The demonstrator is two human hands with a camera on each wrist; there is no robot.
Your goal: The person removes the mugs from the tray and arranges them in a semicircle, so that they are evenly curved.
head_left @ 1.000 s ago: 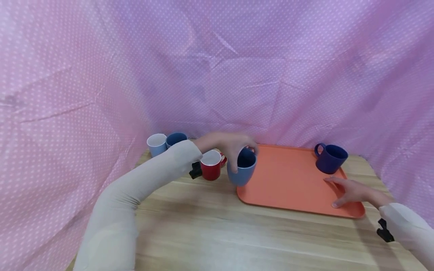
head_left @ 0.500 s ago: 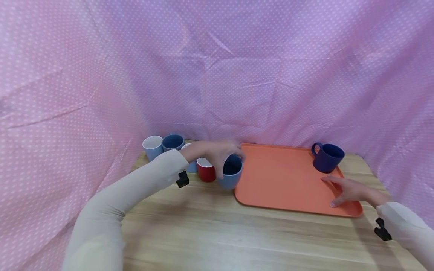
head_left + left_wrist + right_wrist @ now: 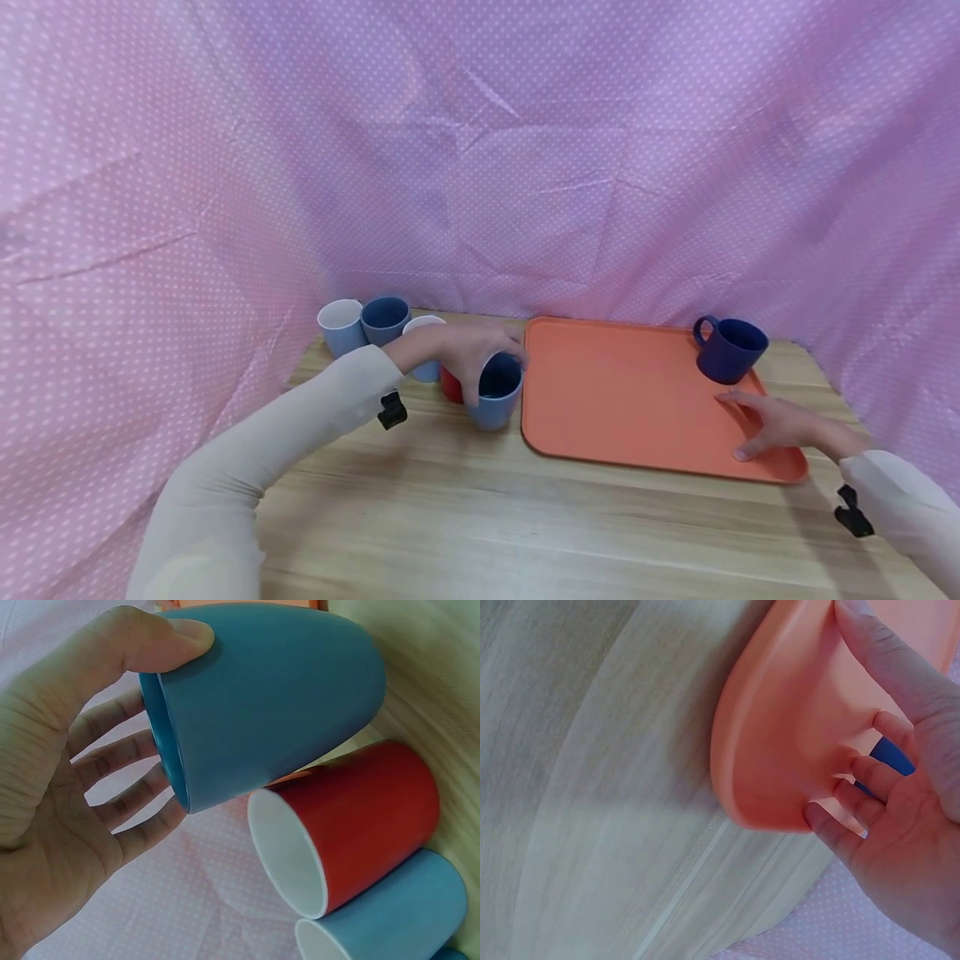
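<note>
My left hand grips a blue cup from above at its rim, just left of the orange tray. In the left wrist view the thumb lies on the outside of the cup, and the other fingers reach to its mouth. Right beside it stands a red mug, white inside, mostly covered by my hand in the head view. My right hand rests with spread fingers on the tray's right end. A dark blue mug stands close to those fingers, at the tray's far right corner.
Left of the red mug are a light blue cup with a white inside, a darker blue cup and another white-lined light blue cup. Pink dotted cloth hangs behind the wooden table.
My left hand has carried the blue cup left and down, from over the tray's left edge to a spot beside the red mug. My right hand has stayed on the tray.
</note>
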